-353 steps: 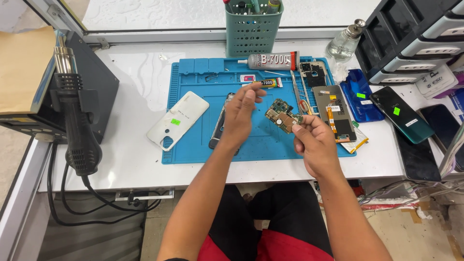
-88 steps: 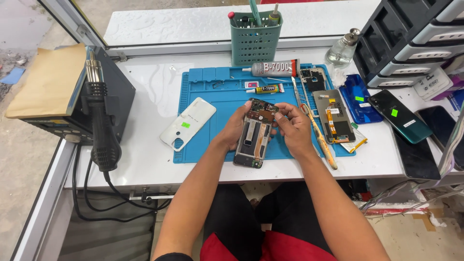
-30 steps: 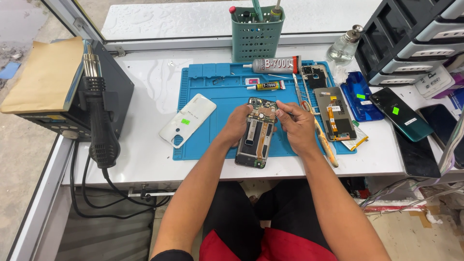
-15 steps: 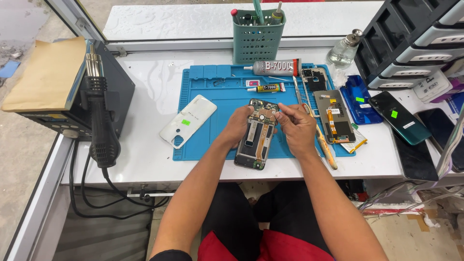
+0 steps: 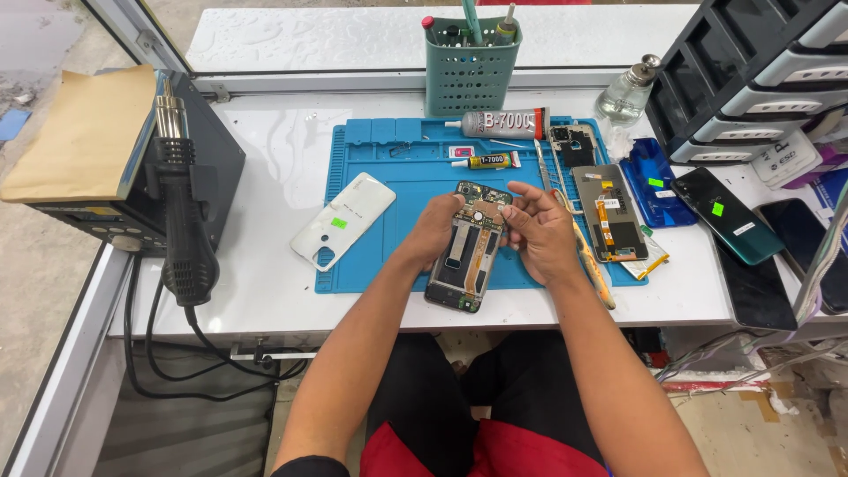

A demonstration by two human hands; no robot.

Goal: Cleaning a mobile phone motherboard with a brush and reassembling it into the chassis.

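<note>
At the near edge of the blue silicone repair mat [image 5: 389, 190], an opened dark smartphone with exposed board and flex cables [image 5: 468, 252] lies tilted, its lower end hanging over the mat edge toward the person. Left hand [image 5: 435, 231] wraps the phone's left side, fingers closed on its frame. Right hand [image 5: 541, 231] sits at the phone's upper right, fingertips [image 5: 512, 210] together on the top part of the board; can't tell if anything small is pinched. Left of the hands, a white plastic back cover [image 5: 344, 221] lies half on the mat. Right of them, a loose phone screen with orange flex [image 5: 609, 212], then a blue phone back [image 5: 652, 181] and a dark green phone [image 5: 724, 215]. Farther back, a grey glue tube [image 5: 499, 124], a small yellow tube [image 5: 490, 161], a green perforated tool holder [image 5: 470, 75], a glass bottle [image 5: 625, 95]. Far left, a black hot-air gun [image 5: 184, 216] rests on its station.
</note>
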